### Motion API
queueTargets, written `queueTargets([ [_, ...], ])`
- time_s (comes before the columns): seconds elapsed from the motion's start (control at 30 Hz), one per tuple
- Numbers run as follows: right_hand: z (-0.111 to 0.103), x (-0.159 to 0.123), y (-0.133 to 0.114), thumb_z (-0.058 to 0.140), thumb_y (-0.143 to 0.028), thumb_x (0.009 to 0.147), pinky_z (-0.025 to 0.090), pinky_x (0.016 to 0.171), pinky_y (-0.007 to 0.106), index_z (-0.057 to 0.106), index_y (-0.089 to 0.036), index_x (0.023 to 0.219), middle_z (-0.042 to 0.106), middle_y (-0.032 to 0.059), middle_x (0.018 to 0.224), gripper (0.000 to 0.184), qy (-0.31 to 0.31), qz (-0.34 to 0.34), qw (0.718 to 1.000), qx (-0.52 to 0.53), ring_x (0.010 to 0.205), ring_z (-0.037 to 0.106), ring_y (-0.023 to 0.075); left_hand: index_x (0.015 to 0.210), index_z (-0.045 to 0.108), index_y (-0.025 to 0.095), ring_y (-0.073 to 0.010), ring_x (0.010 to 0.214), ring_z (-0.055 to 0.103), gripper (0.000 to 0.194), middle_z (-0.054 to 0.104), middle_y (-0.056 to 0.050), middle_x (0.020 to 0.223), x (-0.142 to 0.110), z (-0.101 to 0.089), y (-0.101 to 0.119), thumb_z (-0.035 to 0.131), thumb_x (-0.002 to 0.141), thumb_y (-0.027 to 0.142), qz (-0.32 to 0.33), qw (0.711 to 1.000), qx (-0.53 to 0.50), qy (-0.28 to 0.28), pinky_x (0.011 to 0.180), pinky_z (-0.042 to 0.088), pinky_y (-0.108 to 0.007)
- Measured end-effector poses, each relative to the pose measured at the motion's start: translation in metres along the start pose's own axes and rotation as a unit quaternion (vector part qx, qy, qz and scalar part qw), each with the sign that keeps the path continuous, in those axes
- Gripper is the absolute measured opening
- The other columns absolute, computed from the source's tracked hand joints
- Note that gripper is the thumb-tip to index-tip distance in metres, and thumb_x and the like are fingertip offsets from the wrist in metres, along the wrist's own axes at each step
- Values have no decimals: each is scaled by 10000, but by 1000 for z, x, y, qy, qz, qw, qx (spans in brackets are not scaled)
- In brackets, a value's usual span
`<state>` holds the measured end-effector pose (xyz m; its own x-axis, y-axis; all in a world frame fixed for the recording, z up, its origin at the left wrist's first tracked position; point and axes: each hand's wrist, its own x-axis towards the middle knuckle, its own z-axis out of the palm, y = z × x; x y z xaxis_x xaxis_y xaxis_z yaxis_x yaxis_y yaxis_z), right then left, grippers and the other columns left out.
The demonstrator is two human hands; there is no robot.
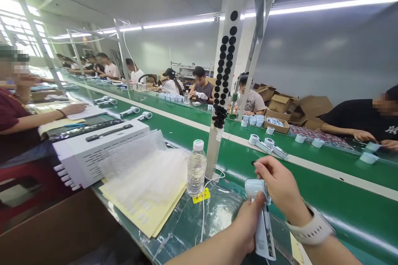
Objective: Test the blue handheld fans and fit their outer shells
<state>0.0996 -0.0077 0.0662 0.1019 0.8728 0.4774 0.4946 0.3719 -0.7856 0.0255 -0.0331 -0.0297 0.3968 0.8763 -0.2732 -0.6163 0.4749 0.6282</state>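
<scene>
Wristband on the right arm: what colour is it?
The wristband is off-white, shown clearly in the head view.

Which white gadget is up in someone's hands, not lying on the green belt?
The white gadget held by the left hand and right hand; the others lie on the green conveyor belt.

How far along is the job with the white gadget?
Looks done: similar white gadgets lie on the green conveyor belt. In hand: the left hand and right hand hold one white gadget. Left: a stack of clear plastic bags lies nearby, though I can't tell how much work remains.
</scene>
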Motion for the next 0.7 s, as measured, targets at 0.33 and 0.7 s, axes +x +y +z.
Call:
queueTargets([
  [0.33, 72, 79, -79, 575, -489, 860, 425, 544, 302, 581, -211, 697, 607, 8, 574, 322, 28, -107, 994, 8, 517, 550, 175, 983, 739, 254, -380, 1072, 692, 431, 748, -188, 1016, 10, -12, 1, 650, 783, 626, -9, 997, -61, -42, 780, 556, -506],
  [0.7, 72, 114, -93, 612, -403, 844, 270, 513, 306, 456, -243, 566, 548, 49, 536, 356, 89, -188, 937, -279, 542, 516, 209, 1015, 698, 98, -376, 886, 726, 581, 750, -197, 881, 44, -18, -34, 814, 652, 537, 8, 995, -99, 17, 808, 565, -470],
])
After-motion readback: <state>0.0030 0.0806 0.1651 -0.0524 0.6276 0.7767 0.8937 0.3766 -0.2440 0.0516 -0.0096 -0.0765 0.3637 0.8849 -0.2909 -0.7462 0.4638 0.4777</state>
